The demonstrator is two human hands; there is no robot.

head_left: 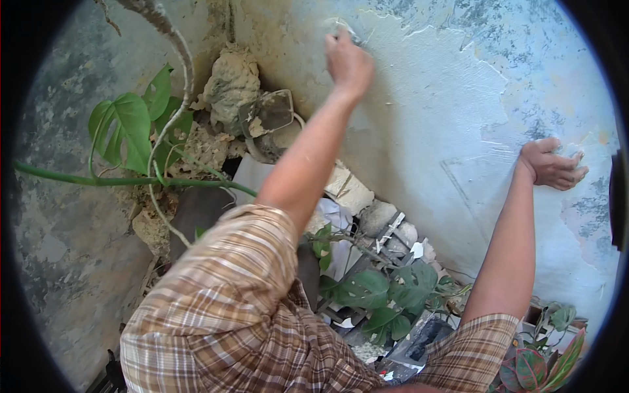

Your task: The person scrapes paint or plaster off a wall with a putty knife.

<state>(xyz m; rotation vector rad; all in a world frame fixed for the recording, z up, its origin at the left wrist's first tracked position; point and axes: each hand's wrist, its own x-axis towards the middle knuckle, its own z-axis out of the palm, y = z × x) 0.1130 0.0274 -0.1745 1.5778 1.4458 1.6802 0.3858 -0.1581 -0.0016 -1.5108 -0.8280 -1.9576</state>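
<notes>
High up on the wall (432, 98), my left hand (349, 64) is closed around a small whitish-grey thing (354, 35) pressed to the surface. Its kind is mostly hidden by the fingers. Thin white paste with a ragged, raised edge spreads over the blue-grey wall between my hands. Lower and far to the right, my right hand (554, 165) is against the wall with bent fingers smeared white. Something pale shows by its fingertips, but what it is I cannot make out.
A large-leaved plant (124, 131) and a green stem (131, 181) cross the left side. Rubble (377, 216) and broken pieces lie along the wall's foot, with leafy vines (367, 288) over them. A rough clump (232, 88) fills the corner. Red-green leaves (531, 368) stand at lower right.
</notes>
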